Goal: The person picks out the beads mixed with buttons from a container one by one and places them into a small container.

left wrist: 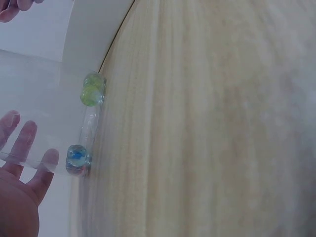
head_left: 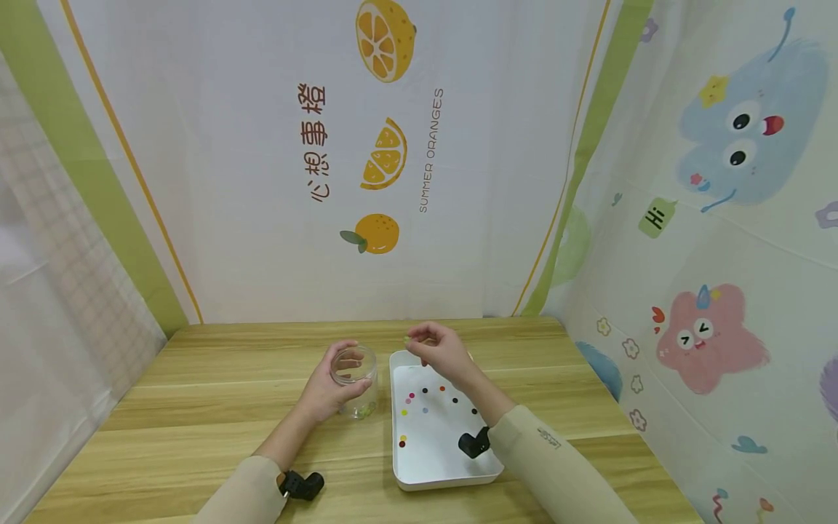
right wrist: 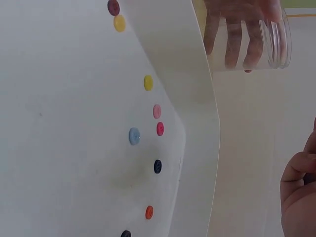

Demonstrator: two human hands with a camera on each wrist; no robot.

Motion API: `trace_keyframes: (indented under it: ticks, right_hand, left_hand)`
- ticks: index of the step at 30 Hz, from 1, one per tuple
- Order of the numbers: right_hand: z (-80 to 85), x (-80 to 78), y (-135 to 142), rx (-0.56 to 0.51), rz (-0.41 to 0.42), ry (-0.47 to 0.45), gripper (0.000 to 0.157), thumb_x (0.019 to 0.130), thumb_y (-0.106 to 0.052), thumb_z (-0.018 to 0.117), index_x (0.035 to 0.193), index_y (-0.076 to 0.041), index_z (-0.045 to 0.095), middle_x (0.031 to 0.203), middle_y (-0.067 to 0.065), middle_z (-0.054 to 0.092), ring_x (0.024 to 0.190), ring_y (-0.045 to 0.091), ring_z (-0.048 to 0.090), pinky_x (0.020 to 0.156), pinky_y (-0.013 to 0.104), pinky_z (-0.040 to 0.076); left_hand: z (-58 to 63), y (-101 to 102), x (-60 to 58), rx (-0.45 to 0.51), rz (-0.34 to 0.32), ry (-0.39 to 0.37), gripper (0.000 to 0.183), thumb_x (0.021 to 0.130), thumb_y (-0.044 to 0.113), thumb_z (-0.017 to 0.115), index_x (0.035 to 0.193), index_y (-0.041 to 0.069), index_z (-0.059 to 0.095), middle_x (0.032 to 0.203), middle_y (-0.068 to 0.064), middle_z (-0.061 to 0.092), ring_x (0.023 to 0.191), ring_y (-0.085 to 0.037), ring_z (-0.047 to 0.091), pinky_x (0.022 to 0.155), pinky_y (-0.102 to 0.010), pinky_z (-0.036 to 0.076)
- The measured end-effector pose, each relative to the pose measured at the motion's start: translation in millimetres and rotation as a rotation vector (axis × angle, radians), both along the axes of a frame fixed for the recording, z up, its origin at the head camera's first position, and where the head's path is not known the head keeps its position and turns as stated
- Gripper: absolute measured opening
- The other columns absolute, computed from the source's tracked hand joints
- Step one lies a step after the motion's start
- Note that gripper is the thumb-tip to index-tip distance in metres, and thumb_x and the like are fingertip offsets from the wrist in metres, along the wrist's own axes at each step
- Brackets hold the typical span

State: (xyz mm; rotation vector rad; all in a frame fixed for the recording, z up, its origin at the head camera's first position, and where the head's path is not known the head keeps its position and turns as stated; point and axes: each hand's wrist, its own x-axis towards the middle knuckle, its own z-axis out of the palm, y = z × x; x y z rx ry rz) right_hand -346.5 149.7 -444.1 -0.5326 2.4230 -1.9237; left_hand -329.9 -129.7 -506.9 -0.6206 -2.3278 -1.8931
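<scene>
My left hand (head_left: 335,387) grips a clear jar (head_left: 368,391) around its side, with the uncovered mouth tilted toward me. At the jar's bottom lie several glass marbles, including green ones (left wrist: 92,93) and a blue one (left wrist: 77,155) in the left wrist view. Above the far end of the white tray, my right hand (head_left: 440,351) pinches a small yellow-green marble (head_left: 406,340) between thumb and fingertips, to the right of the jar's mouth. Only part of the right hand shows in the right wrist view, and its fingertips are cut off there.
Several small coloured buttons lie scattered in the white tray (head_left: 448,482), among them a light blue button (right wrist: 134,136) and an orange button (right wrist: 149,212). The tray stands right of the jar on a wooden table (head_left: 196,407). Printed curtains (head_left: 249,218) hang behind and at the sides.
</scene>
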Motion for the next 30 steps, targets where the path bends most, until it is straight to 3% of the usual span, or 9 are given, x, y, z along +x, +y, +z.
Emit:
trace_keyframes:
  ticks: [15,22,30]
  right_hand:
    - [17.1,-0.6,-26.4,-0.014,0.043,0.032,0.026,0.099,-0.014,0.077,0.124,-0.005,0.075,0.099,-0.004,0.069,0.066,0.009,0.057,0.064,0.023,0.052]
    - [22.0,2.5,-39.5,-0.010,0.078,0.038,0.027,0.100,-0.012,0.076,0.125,-0.001,0.073,0.099,-0.004,0.068,0.068,0.009,0.058,0.066,0.024,0.052]
    - [21.7,4.6,-53.5,0.045,0.111,0.057,0.029,0.101,-0.016,0.077,0.126,-0.002,0.074,0.108,0.003,0.073,0.074,0.015,0.063,0.066,0.024,0.054]
  left_hand:
    - [-0.7,-0.7,-1.7,-0.001,-0.008,0.011,0.077,0.092,0.008,0.086,0.156,0.008,0.043,0.148,-0.026,0.060,0.137,-0.048,0.058,0.114,-0.070,0.048]
    - [-0.3,-1.3,-1.0,0.000,-0.010,-0.001,0.079,0.092,0.008,0.086,0.158,0.005,0.041,0.149,-0.031,0.058,0.137,-0.050,0.057,0.110,-0.062,0.054]
    - [-0.8,-1.9,-1.8,0.014,-0.019,-0.001,0.077,0.092,0.007,0.086,0.156,0.007,0.043,0.149,-0.034,0.057,0.138,-0.051,0.057,0.114,-0.068,0.050]
